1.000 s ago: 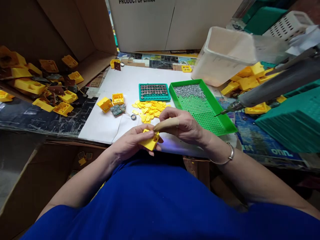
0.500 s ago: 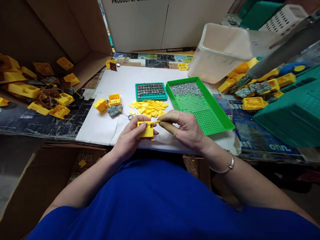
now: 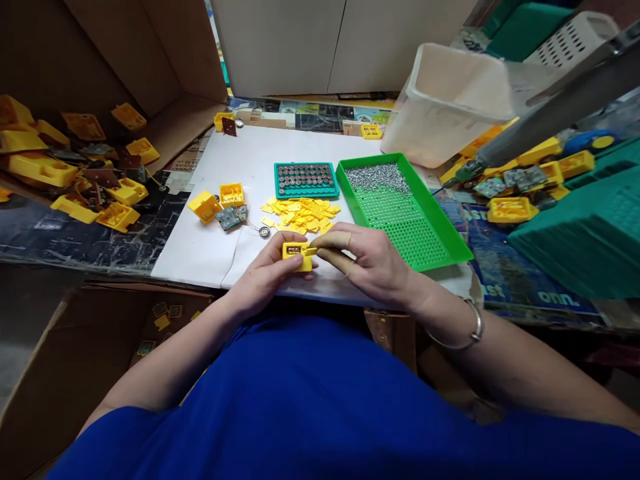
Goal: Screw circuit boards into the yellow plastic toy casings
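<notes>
Left hand [image 3: 265, 272] grips the yellow case [image 3: 306, 265], slot [image 3: 294, 250] upward, over the near edge of the white sheet [image 3: 250, 150]. Right hand [image 3: 377, 265] pinches a yellow lid [image 3: 312, 251] at the case's right end (whether the two touch, I cannot tell). Beyond lie loose lids [image 3: 303, 215], the teal tray [image 3: 306, 196] behind them, the green tray [image 3: 445, 240] to the right.

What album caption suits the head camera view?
Left hand holds a yellow case; right hand pinches a small yellow piece at its edge.
</notes>
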`<action>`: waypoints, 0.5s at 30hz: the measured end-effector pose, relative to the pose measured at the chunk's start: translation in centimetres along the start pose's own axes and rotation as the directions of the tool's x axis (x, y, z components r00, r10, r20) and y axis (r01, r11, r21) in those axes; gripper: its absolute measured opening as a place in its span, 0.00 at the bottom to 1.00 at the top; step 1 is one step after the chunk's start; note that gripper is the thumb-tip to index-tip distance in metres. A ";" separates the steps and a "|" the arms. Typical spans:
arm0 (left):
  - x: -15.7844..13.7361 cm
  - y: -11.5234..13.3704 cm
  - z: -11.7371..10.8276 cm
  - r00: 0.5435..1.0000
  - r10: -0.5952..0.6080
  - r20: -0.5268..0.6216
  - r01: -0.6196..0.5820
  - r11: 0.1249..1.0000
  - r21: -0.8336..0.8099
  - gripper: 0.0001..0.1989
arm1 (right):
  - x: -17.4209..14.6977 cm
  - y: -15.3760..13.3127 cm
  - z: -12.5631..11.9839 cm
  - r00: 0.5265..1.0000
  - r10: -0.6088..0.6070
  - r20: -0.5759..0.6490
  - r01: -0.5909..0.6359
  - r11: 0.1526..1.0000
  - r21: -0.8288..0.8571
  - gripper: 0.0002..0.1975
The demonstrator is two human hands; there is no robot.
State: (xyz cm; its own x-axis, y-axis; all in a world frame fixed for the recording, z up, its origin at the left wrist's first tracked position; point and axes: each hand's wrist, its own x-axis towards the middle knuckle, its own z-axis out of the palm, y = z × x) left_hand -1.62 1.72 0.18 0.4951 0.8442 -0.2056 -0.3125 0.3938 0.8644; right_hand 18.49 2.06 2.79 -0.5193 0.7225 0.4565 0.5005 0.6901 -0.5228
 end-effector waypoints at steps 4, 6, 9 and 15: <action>-0.3 -0.8 0.6 0.990 0.117 0.083 -0.132 0.971 0.199 0.15 | 0.1 -0.8 0.3 0.936 0.333 0.116 -0.352 0.891 0.288 0.05; -0.5 -0.9 0.7 0.979 0.172 0.112 -0.200 0.918 0.341 0.13 | 0.3 -1.1 0.4 0.915 0.383 0.127 -0.403 0.859 0.315 0.02; -0.7 -1.0 0.6 0.962 0.240 0.127 -0.270 0.795 0.543 0.12 | 0.5 -1.3 0.6 0.897 0.423 0.129 -0.442 0.843 0.307 0.03; -0.9 -1.2 0.4 0.926 0.328 0.188 -0.365 0.653 0.663 0.12 | 1.3 -1.0 0.0 0.794 0.502 0.343 -0.588 0.779 0.220 0.10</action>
State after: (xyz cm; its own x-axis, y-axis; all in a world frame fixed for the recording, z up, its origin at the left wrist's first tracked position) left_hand -1.37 0.30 -0.52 0.5081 0.8425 0.1789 0.1528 -0.2926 0.9439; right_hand 17.36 2.33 3.90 -0.3988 0.9051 -0.1475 0.5427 0.1033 -0.8335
